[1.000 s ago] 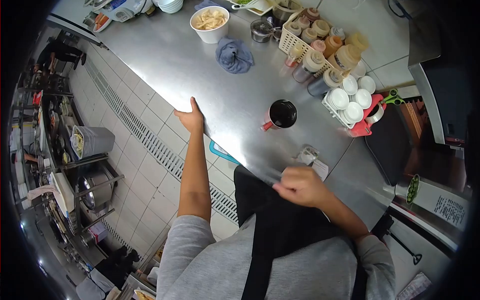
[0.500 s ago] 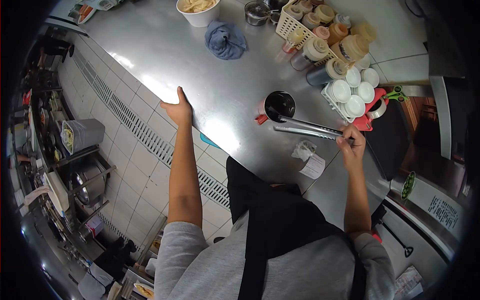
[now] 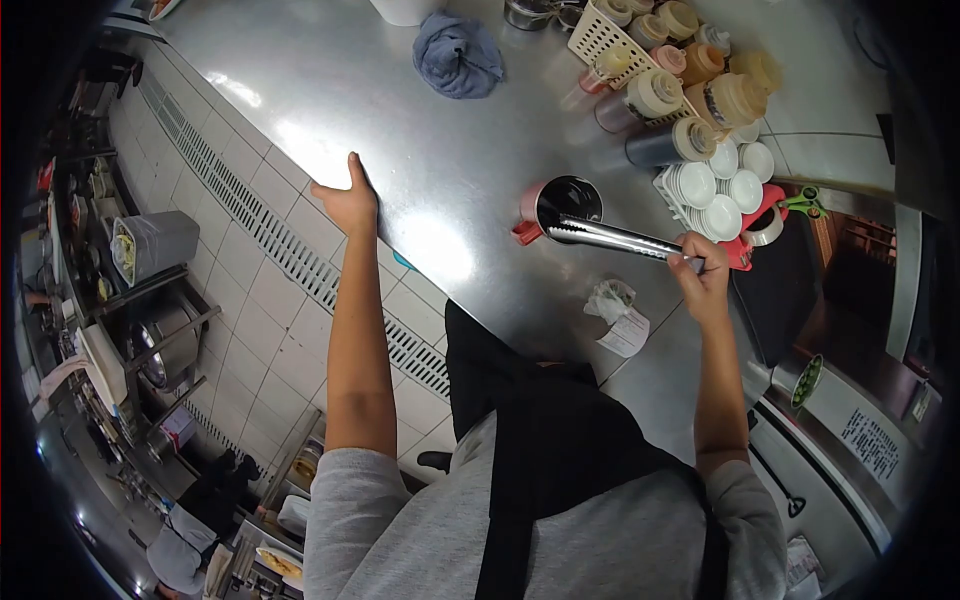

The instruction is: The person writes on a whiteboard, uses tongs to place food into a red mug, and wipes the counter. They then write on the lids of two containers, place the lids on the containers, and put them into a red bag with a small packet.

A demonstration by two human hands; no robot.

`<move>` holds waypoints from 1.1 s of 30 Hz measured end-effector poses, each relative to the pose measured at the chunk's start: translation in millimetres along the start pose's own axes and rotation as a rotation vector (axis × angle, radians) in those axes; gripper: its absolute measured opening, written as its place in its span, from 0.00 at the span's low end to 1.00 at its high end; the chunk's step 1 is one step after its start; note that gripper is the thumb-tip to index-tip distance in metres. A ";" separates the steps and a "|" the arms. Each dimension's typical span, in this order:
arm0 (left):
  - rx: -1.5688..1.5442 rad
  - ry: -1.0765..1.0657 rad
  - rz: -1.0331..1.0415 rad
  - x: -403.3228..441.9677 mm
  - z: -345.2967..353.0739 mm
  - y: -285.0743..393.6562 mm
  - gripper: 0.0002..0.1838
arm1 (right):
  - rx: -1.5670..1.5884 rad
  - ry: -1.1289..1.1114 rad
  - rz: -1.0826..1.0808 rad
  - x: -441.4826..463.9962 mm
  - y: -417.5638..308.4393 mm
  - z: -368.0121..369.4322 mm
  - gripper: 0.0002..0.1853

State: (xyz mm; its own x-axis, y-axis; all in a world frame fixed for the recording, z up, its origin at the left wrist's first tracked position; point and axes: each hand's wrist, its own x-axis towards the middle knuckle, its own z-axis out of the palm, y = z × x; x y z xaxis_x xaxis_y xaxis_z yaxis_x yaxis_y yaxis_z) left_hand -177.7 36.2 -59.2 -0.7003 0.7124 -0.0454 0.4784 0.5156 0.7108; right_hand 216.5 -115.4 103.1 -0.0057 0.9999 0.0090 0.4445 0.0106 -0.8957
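My left hand (image 3: 350, 203) rests on the near edge of the steel counter (image 3: 430, 180), thumb spread and nothing held. Metal tongs (image 3: 625, 240) are gripped at their closed end by my right hand (image 3: 703, 275). Their tips lie over the rim of a dark-filled pot (image 3: 575, 200) with a red handle. Below the tongs sits a small clear plastic bag with a white label (image 3: 625, 332). A crumpled blue cloth (image 3: 458, 55) lies farther back on the counter.
Squeeze bottles in a cream basket (image 3: 600, 38) stand at the back right, beside stacked small white dishes (image 3: 722, 218). Green scissors (image 3: 804, 203) lie past them. Left of the counter is a tiled floor with a drain grate (image 3: 290, 265). A person (image 3: 190, 540) is at lower left.
Tongs have come into my right hand, which moved up and right; their arms have since drawn together over the pot. The view has shifted, while my left hand stays at the counter edge.
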 end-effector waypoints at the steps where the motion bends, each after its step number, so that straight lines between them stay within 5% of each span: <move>1: 0.003 -0.002 -0.004 0.1 -0.2 -0.1 0.51 | -0.001 -0.004 0.004 1.2 0.3 0.4 0.17; 3: 0.001 -0.014 -0.003 0.8 -0.8 0.0 0.52 | 0.301 0.096 0.251 4.0 -0.8 1.2 0.17; 6: -0.005 -0.002 0.003 -0.7 -1.4 1.2 0.52 | 0.348 0.121 0.317 10.7 -9.5 0.0 0.17; 33: -0.025 -0.077 -0.066 -4.5 -10.4 10.6 0.54 | 0.212 -0.031 0.390 35.3 -11.6 10.8 0.17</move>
State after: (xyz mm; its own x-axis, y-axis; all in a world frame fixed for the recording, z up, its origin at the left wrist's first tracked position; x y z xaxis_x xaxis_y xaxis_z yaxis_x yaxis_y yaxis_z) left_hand -175.0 33.6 -44.2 -0.6868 0.7121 -0.1454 0.4184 0.5510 0.7221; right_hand 201.5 -80.2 109.0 0.0980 0.9284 -0.3584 0.2255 -0.3715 -0.9006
